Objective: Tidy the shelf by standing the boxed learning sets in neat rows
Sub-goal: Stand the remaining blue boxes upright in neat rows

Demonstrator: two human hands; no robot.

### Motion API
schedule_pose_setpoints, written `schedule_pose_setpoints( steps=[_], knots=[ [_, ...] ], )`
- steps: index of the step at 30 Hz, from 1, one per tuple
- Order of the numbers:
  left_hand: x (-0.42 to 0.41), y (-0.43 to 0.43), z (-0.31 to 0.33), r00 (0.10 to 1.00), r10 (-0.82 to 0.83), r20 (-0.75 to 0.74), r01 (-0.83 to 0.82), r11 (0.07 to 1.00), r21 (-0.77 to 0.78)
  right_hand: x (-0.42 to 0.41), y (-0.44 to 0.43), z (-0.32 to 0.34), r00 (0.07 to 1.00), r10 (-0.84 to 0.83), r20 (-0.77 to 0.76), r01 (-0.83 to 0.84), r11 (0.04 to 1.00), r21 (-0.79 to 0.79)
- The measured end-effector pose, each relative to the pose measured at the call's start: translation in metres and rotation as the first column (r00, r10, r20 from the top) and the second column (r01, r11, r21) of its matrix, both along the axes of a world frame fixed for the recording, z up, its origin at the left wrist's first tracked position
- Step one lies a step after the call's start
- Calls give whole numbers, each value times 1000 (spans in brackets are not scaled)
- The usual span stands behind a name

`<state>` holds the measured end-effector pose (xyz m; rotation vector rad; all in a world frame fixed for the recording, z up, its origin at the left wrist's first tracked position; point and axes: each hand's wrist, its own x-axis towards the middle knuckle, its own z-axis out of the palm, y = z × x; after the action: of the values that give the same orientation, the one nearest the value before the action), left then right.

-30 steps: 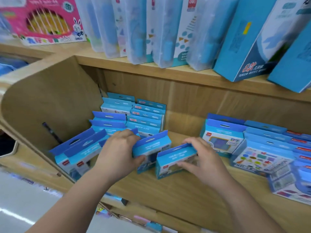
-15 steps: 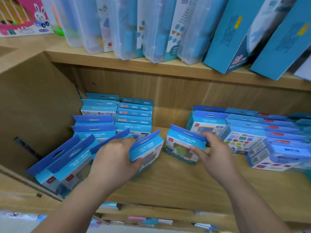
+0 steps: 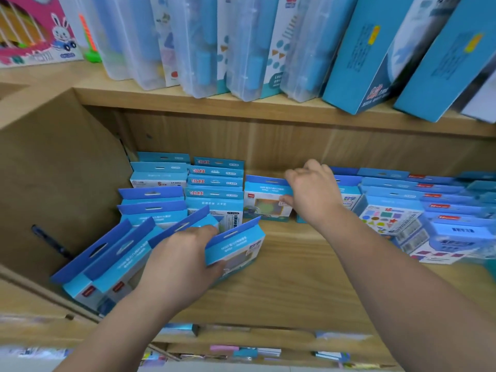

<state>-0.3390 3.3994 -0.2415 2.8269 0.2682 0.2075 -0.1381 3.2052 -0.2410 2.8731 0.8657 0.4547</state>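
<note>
Single view: head-worn, wide-angle. Faces forward and down into wooden shelf bay (image 3: 295,277), from above board level. Close range: both forearms enter from bottom edge. Left hand (image 3: 182,259) on leaning boxed sets (image 3: 112,264), lower centre. Right hand (image 3: 314,194) at upright boxed set (image 3: 264,202), mid-frame, deeper in bay. Upper shelf board (image 3: 241,108) crosses upper third; its boxes cropped by top edge. Side panel (image 3: 53,183) fills left margin. Lower tier along bottom edge, blurred.
</note>
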Motion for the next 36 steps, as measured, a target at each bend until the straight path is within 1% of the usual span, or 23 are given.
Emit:
schedule_pose_setpoints(
  steps=[4,8,11,13,16,18,19,21,24,29,32,34,36],
  knots=[
    [0,-7,-2,1000,-12,-16,12,1000,-16,14,9,1,999,-17,31,18,999,-39],
    [-1,-13,-3,1000,-11,-16,11,1000,-24,26,12,-3,999,-18,52,20,999,-30],
    [1,-15,-2,1000,8,-10,-8,999,-34,30,12,-9,995,-13,102,14,1000,-10],
    [2,-18,-2,1000,18,-7,-19,999,-47,29,11,-12,993,-37,111,32,998,53],
    [6,-24,-5,1000,23,-7,-23,997,-70,24,7,-18,996,-47,82,35,988,148],
    [9,-28,-8,1000,23,-2,-23,996,-84,16,-2,-18,997,-22,69,0,952,306],
    [10,-30,-9,1000,29,2,-29,995,-97,10,-10,-18,998,6,55,-28,910,413],
    [16,-35,-12,999,42,14,-41,993,-112,-6,-30,-19,998,70,-3,-56,816,576],
    [30,-45,-16,999,37,26,-33,990,-139,-32,-65,-31,982,129,-139,-2,742,670],
    [65,-74,-20,998,-43,50,53,976,-210,-50,-107,-59,937,69,-343,206,683,701],
    [90,-90,-22,996,-76,56,89,954,-287,-53,-119,-65,878,129,-461,296,612,734],
    [106,-101,-24,994,-73,83,95,952,-291,-54,-124,-67,835,186,-519,352,544,761],
    [121,-110,-26,992,-63,112,93,955,-282,-53,-129,-69,809,203,-552,388,520,761]
  ],
)
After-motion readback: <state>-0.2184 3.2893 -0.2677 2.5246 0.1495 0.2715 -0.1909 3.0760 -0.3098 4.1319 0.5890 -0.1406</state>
